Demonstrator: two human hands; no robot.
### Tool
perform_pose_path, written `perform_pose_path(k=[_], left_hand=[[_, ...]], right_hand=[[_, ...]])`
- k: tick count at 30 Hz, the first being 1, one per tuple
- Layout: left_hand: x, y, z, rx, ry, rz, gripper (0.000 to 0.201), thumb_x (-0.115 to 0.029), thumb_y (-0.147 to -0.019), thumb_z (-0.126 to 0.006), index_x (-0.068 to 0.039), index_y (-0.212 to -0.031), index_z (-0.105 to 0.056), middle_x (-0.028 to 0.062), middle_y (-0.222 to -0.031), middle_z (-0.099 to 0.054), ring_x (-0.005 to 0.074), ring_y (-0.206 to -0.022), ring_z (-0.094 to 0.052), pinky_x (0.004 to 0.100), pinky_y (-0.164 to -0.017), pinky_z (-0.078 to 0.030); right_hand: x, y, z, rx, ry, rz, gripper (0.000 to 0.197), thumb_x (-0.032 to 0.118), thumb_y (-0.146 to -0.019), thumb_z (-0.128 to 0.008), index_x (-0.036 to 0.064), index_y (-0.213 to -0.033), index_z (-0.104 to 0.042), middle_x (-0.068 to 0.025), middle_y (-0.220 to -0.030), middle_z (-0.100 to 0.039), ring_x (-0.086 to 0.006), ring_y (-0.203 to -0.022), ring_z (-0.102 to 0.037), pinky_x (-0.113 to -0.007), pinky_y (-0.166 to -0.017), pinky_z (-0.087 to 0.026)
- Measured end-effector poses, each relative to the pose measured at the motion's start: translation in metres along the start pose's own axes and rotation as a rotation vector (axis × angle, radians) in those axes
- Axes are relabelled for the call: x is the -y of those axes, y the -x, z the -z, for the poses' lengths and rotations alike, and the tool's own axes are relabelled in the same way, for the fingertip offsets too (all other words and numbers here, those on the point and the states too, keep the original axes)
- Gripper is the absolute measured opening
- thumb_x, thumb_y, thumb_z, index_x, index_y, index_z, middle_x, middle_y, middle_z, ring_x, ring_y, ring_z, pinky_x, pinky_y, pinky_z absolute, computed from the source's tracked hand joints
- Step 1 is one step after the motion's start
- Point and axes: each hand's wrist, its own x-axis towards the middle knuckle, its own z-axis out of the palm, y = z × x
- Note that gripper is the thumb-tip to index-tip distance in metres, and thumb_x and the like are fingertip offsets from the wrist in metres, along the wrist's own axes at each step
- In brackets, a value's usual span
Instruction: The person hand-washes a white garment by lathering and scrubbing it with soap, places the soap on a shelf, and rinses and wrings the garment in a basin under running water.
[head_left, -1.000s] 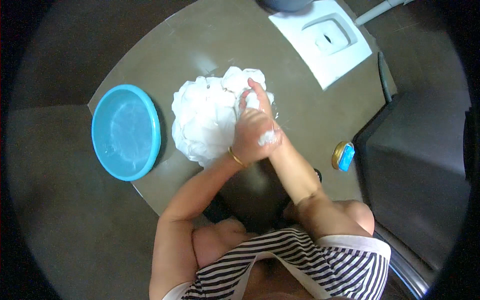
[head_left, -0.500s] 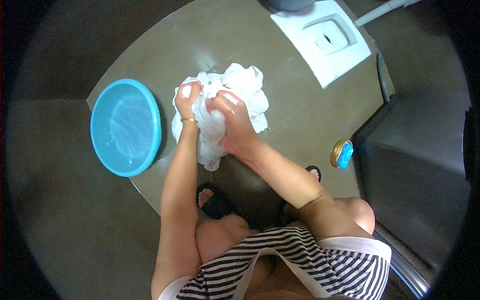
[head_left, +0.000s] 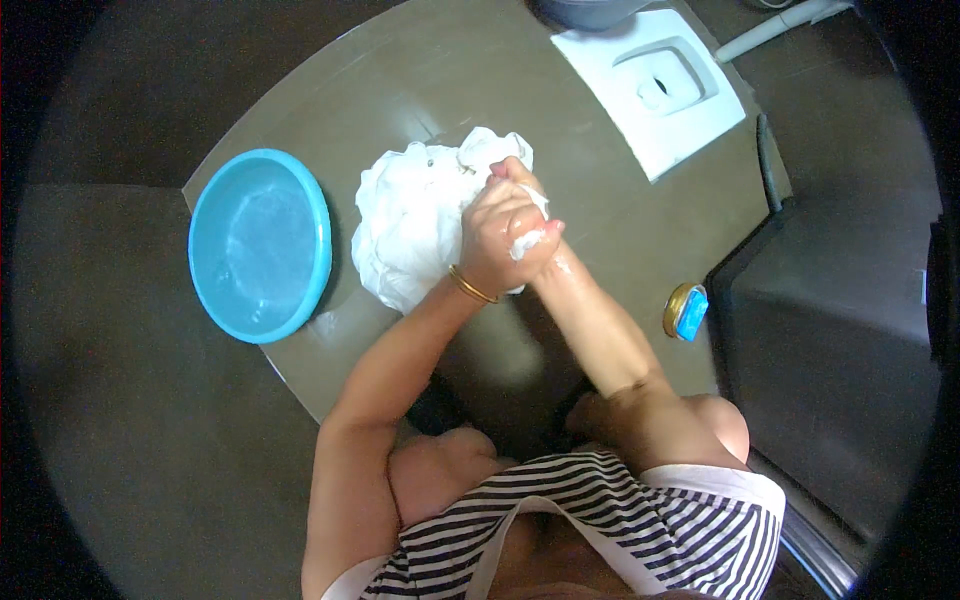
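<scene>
A small blue-and-gold packet (head_left: 686, 311) lies on the floor.

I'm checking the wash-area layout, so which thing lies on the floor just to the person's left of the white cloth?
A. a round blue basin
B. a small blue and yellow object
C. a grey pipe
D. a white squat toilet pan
A: the round blue basin lies on the floor left of the white cloth, which the left hand and right hand bunch together.
</scene>
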Motion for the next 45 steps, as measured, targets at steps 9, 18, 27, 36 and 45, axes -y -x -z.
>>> perform_pose_path(k=[9, 18, 27, 36, 45], left_hand=[[0.087, -0.053, 0.151, -0.182, -0.383, 0.509, 0.024, -0.026, -0.075, -0.065, -0.004, -0.076, -0.058, 0.0028, -0.068, -0.056, 0.0095, -0.063, -0.050, 0.0241, -0.057, -0.041], [0.034, -0.006, 0.112, -0.001, -0.539, 0.476, 0.052, -0.022, -0.063, -0.071, -0.002, -0.105, -0.048, 0.0150, -0.102, -0.047, 0.0302, -0.097, -0.046, 0.0373, -0.084, -0.037], [0.037, 0.135, 0.090, 0.281, -0.835, 0.773, 0.051, -0.017, -0.058, -0.073, -0.009, -0.103, -0.051, 0.0130, -0.091, -0.050, 0.0313, -0.091, -0.047, 0.0394, -0.079, -0.037], [0.014, 0.086, 0.112, 0.118, -0.666, 0.561, 0.016, -0.007, -0.059, -0.062, -0.006, -0.074, -0.056, 0.0091, -0.095, -0.053, 0.0302, -0.097, -0.047, 0.0403, -0.092, -0.028], [0.015, 0.003, 0.137, -0.567, 1.311, 0.774, 0.048, -0.035, -0.084, -0.045, -0.001, -0.119, -0.041, 0.0159, -0.123, -0.043, 0.0263, -0.115, -0.040, 0.0434, -0.099, -0.027]], right_hand=[[0.082, 0.000, -0.128, -0.094, 1.873, 0.805, 0.037, 0.031, -0.072, -0.062, -0.0035, -0.086, -0.054, -0.0146, -0.088, -0.055, -0.0246, -0.083, -0.052, -0.032, -0.074, -0.041], [0.080, 0.009, 0.037, -0.084, 2.330, -0.736, 0.065, 0.063, -0.064, -0.055, 0.0024, -0.085, -0.064, -0.0142, -0.081, -0.063, -0.0251, -0.075, -0.059, -0.034, -0.069, -0.046], [0.000, 0.027, 0.112, -0.429, 1.607, -0.119, 0.031, 0.034, -0.067, -0.061, 0.0042, -0.066, -0.052, -0.0063, -0.061, -0.054, -0.0179, -0.057, -0.049, -0.032, -0.056, -0.040], [-0.012, 0.025, 0.091, -0.425, 1.374, -0.276, 0.040, 0.040, -0.070, -0.063, 0.0028, -0.077, -0.050, -0.0062, -0.070, -0.053, -0.0138, -0.066, -0.050, -0.029, -0.057, -0.042], [0.066, 0.013, -0.060, -0.066, 0.289, 0.011, 0.044, 0.016, -0.075, -0.049, 0.0003, -0.115, -0.041, -0.0153, -0.112, -0.051, -0.0278, -0.104, -0.049, -0.043, -0.092, -0.037]])
